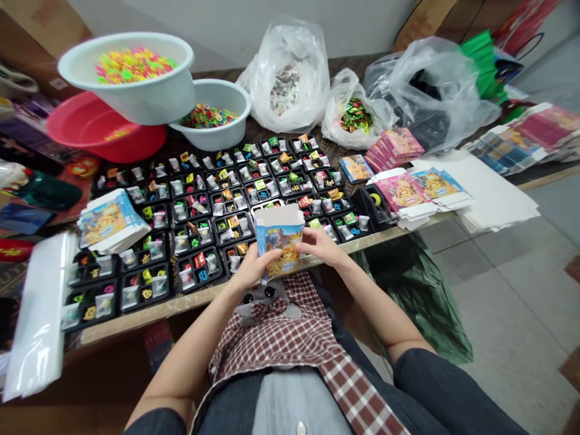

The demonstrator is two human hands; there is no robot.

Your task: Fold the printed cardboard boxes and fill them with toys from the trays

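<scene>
A blue printed cardboard box with its white top flap raised is held upright between both hands, just over the table's front edge. My left hand grips its lower left side, thumb across the front. My right hand closes on its right edge with thumb and fingers. Behind the box lie rows of black compartment trays filled with small wrapped packets and colourful trinkets. A stack of flat blue printed boxes rests on the trays at the left.
Plastic tubs, a pale one and a red one, stand back left. Clear bags line the wall. Pink boxes, flat cartons and white sheets lie right. Plastic sleeves overhang the left edge.
</scene>
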